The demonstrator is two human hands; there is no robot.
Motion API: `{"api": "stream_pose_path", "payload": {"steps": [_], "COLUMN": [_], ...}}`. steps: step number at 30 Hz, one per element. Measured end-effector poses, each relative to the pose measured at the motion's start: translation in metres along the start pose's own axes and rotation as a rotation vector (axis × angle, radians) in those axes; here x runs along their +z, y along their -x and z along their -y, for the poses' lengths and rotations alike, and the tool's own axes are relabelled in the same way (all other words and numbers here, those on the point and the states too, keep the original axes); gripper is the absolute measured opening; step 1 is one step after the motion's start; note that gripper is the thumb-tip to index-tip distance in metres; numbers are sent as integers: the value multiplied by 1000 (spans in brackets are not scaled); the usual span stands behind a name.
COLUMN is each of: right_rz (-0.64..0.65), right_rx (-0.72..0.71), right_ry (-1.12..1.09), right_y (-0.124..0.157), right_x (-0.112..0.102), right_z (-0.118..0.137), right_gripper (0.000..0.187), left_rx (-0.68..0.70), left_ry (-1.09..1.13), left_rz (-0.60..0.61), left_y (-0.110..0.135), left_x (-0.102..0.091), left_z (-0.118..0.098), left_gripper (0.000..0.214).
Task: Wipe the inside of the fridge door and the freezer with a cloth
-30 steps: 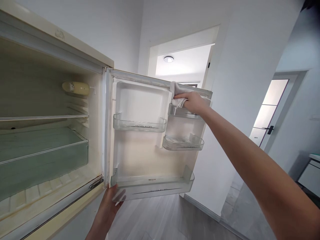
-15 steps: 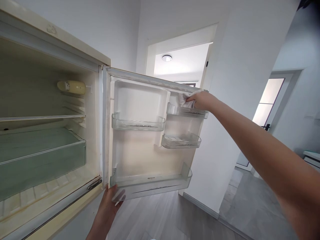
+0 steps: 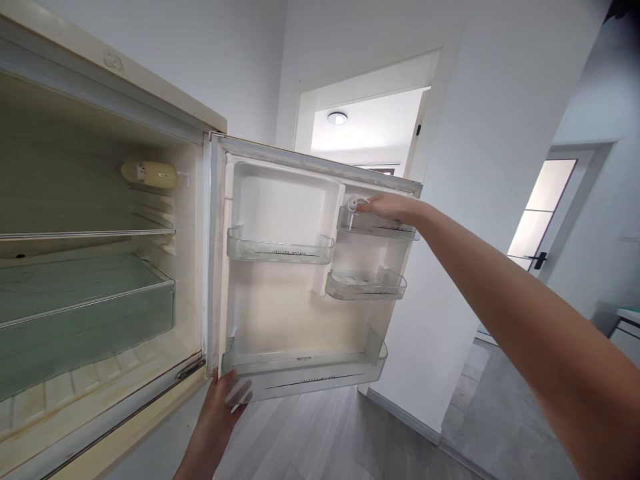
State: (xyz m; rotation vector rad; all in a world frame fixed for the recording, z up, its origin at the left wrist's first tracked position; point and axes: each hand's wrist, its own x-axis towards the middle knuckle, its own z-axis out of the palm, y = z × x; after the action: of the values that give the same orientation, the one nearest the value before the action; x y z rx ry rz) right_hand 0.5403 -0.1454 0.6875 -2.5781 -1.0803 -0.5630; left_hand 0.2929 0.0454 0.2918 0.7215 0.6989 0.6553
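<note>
A refrigerator door stands swung open, its inner side facing me. My left hand grips the door's lower corner near the hinge, thumb at the front and fingers underneath, seen through the clear bottom door shelf. At the upper right, my right hand reaches into the small top door shelf. A bunched white cloth shows at its fingertips, mostly covered by the hand. Below it sits another small clear shelf, and a wider one is on the left.
The refrigerator compartment on the left holds a glass shelf, a greenish drawer and a yellowed lamp cover. A white wall and a doorway lie behind the door, over grey flooring.
My right hand has moved slightly left and down with the cloth, from the door's top edge into the upper shelf. My left hand stays on the door's lower corner. The view has shifted slightly.
</note>
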Motion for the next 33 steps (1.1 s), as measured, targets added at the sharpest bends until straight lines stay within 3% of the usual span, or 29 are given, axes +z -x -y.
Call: {"api": "stream_pose_path", "payload": {"steps": [4, 11, 17, 28, 33], "right_rz": [94, 157, 179, 124, 141], "right_rx": [9, -84, 92, -26, -34], "right_ry": [-61, 102, 204, -194, -357], "right_y": [3, 9, 7, 23, 32], "right_x": [0, -10, -16, -16, -13], "right_z": [9, -1, -24, 9, 2], "right_gripper": [57, 50, 43, 36, 30], "left_rx": [2, 10, 18, 30, 23], "left_ry": [2, -5, -9, -11, -17], "left_rz": [-20, -54, -31, -20, -60], "left_y": [-2, -4, -1, 0, -2], "left_x": [0, 1, 0, 0, 2], "left_z": [1, 2, 1, 2, 2], "left_gripper": [37, 35, 36, 32, 34]}}
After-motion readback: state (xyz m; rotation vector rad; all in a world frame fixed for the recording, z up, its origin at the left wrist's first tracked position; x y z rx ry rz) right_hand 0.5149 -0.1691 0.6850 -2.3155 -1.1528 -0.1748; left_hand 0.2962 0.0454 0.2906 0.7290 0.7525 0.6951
